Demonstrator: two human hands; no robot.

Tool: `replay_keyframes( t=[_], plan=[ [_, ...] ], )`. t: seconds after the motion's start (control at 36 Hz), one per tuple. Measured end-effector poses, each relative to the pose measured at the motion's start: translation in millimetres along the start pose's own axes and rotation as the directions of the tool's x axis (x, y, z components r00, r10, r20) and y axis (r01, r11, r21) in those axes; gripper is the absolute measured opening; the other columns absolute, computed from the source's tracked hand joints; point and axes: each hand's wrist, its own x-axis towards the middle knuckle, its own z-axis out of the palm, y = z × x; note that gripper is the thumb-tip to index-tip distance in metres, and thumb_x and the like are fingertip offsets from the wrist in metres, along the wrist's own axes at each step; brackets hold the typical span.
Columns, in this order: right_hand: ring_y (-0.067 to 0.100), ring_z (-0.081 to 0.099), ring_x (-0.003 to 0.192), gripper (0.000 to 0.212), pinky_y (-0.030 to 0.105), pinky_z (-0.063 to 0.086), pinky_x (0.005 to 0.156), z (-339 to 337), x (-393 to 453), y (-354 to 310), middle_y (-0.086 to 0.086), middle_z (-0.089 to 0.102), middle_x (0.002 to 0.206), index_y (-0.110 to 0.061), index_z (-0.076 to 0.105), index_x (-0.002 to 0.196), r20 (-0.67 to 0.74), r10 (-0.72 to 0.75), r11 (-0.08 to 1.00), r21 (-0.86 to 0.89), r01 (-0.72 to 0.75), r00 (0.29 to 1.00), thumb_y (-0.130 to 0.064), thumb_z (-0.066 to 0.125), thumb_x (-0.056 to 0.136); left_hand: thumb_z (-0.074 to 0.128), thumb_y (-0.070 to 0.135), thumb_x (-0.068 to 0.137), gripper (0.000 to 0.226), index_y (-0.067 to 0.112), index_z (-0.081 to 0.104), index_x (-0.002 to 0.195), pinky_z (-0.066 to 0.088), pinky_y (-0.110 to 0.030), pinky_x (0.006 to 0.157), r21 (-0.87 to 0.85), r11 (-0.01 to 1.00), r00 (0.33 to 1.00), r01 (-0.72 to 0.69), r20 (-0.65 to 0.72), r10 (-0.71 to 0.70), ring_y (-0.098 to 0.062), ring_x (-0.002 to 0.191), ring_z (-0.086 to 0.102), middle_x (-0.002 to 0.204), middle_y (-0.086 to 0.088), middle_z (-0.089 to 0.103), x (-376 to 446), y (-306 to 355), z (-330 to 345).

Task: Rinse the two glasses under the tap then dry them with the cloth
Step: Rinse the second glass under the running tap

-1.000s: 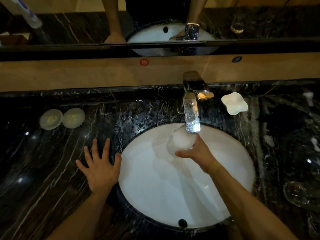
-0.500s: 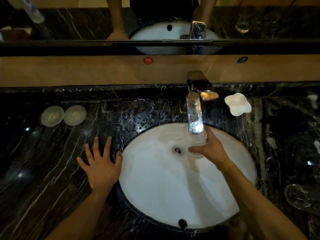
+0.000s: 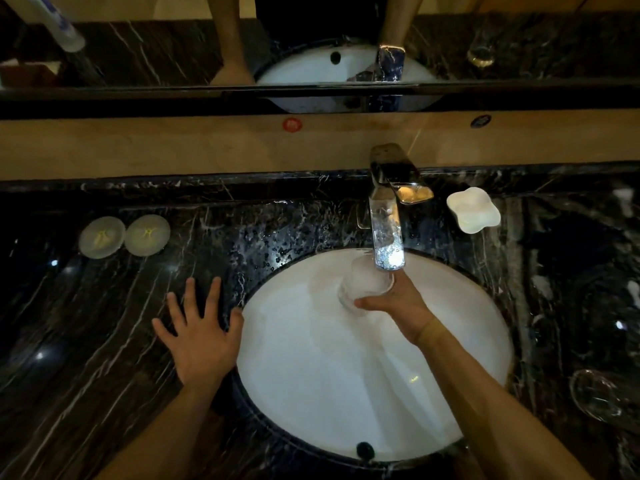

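My right hand [image 3: 398, 308] grips a clear glass [image 3: 363, 285] over the white oval sink [image 3: 311, 375], just below the spout of the chrome tap [image 3: 388, 223]. The glass looks frothy white with water inside. A second clear glass [image 3: 597, 398] lies on the dark marble counter at the right edge. My left hand [image 3: 199, 336] rests flat on the counter beside the sink's left rim, fingers spread, holding nothing. No cloth is visible.
Two round pale coasters [image 3: 123, 236] sit on the black marble counter [image 3: 86, 341] at the left. A white flower-shaped dish [image 3: 473, 210] stands right of the tap. A mirror [image 3: 138, 46] runs along the back above a beige ledge.
My right hand has shifted the glass a little left, back under the spout, and it has filled with frothy water again. My left hand stays put.
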Motion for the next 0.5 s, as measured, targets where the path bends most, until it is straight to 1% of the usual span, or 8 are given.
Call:
replay_keyframes(
  t=[0.08,0.14,0.19,0.25,0.31,0.36,0.42,0.5],
  plan=[
    [0.017,0.062,0.109,0.086,0.034,0.053,0.092,10.2,-1.4,0.0,-0.002,0.063,0.122,-0.016,0.052,0.135,-0.142,-0.085,0.986,-0.156,0.062,0.986,-0.008,0.092,0.059,0.025,0.065,0.089,0.071,0.043,0.019,0.156,-0.003,-0.065,0.118,0.001,1.000,1.000,-0.001,-0.003,0.001,-0.031,0.155,-0.001,0.168,-0.002,0.010,0.1,-0.1,0.6],
    [0.018,0.057,0.110,0.081,0.031,0.048,0.090,13.4,-3.9,-1.3,-0.002,0.058,0.122,-0.017,0.050,0.135,-0.216,-0.153,0.964,-0.246,0.098,0.964,-0.004,0.088,0.064,0.025,0.065,0.089,0.071,0.042,0.020,0.156,-0.002,-0.065,0.118,0.000,1.000,1.000,-0.004,-0.008,0.004,-0.031,0.154,-0.001,0.168,-0.002,0.011,0.1,-0.4,0.7],
    [0.018,0.053,0.115,0.082,0.034,0.048,0.092,13.1,-4.8,-1.1,0.001,0.055,0.128,-0.020,0.051,0.133,-0.256,-0.228,0.923,-0.364,0.125,0.939,-0.009,0.089,0.062,0.026,0.065,0.090,0.071,0.041,0.021,0.156,-0.002,-0.065,0.118,-0.002,1.000,1.000,-0.013,-0.014,0.013,-0.032,0.154,0.000,0.168,-0.003,0.012,0.0,-0.7,0.5],
    [0.020,0.049,0.122,0.082,0.038,0.049,0.096,10.4,-6.4,-1.9,0.001,0.053,0.132,-0.021,0.054,0.132,-0.255,-0.321,0.843,-0.516,0.152,0.912,-0.018,0.092,0.059,0.028,0.064,0.090,0.070,0.040,0.022,0.156,-0.001,-0.066,0.118,-0.007,1.000,1.000,-0.019,-0.022,0.019,-0.033,0.154,0.001,0.167,-0.004,0.014,-0.8,-0.5,0.5],
    [0.023,0.042,0.128,0.086,0.041,0.048,0.099,7.0,-8.8,-5.9,0.002,0.053,0.134,-0.020,0.053,0.135,-0.247,-0.350,0.779,-0.613,0.134,0.904,-0.024,0.092,0.059,0.028,0.064,0.090,0.070,0.040,0.023,0.156,-0.001,-0.066,0.118,-0.007,1.000,0.999,-0.023,-0.025,0.022,-0.033,0.154,0.002,0.167,-0.004,0.014,-1.5,-0.3,0.8],
    [0.023,0.041,0.128,0.088,0.043,0.048,0.097,1.2,-9.3,-8.5,0.001,0.053,0.135,-0.022,0.049,0.137,-0.247,-0.318,0.769,-0.632,0.097,0.915,-0.027,0.090,0.059,0.028,0.064,0.090,0.071,0.040,0.022,0.156,0.000,-0.066,0.118,-0.008,1.000,0.999,-0.021,-0.025,0.021,-0.033,0.154,0.002,0.167,-0.004,0.014,-1.4,-0.5,1.2],
    [0.022,0.048,0.119,0.088,0.042,0.051,0.093,-6.8,-9.3,-10.8,-0.003,0.056,0.131,-0.030,0.049,0.135,-0.226,-0.244,0.811,-0.580,0.071,0.943,-0.028,0.088,0.056,0.027,0.065,0.090,0.071,0.041,0.021,0.156,0.000,-0.067,0.119,-0.005,1.000,1.000,-0.019,-0.021,0.019,-0.033,0.154,0.001,0.168,-0.004,0.013,-1.0,-1.3,2.1],
    [0.020,0.062,0.105,0.082,0.036,0.055,0.085,-19.9,-9.5,-14.9,-0.004,0.064,0.120,-0.039,0.048,0.124,-0.126,-0.054,0.947,-0.321,0.011,0.991,-0.013,0.089,0.058,0.027,0.065,0.089,0.071,0.041,0.020,0.156,0.000,-0.067,0.118,0.003,1.000,1.000,-0.019,-0.014,0.019,-0.033,0.154,0.001,0.168,-0.003,0.012,-0.7,-2.0,2.6]
  ],
)
